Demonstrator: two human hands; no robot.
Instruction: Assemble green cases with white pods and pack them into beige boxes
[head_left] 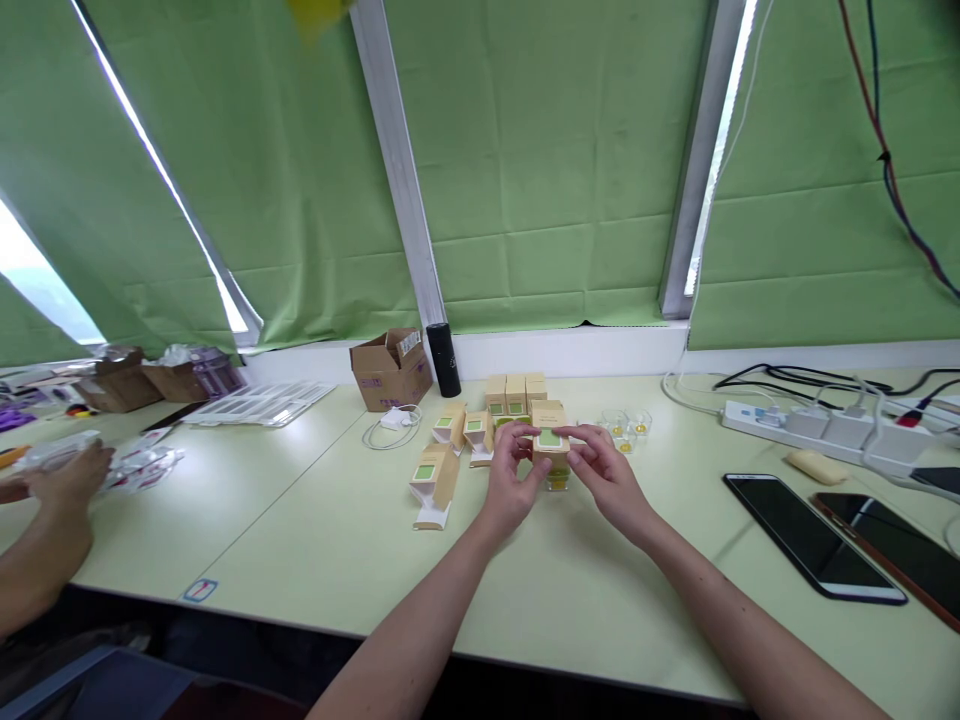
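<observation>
Both my hands meet on a small tan carton with a green label (550,443) at the middle of the pale green table (315,540). My left hand (512,478) grips its left side with curled fingers. My right hand (606,472) pinches its top right edge. A small clear jar with yellow content (557,481) shows just under the carton. Several more tan cartons (516,393) stand behind it, and open ones (435,483) lie to the left. Small clear jars with yellow lids (624,428) sit to the right.
A brown cardboard box (391,369) and a black cylinder (444,359) stand by the window. A power strip (817,428) with cables and two phones (814,536) lie at right. At far left another person's hand (64,481) handles clear packets; trays (259,403) lie beyond.
</observation>
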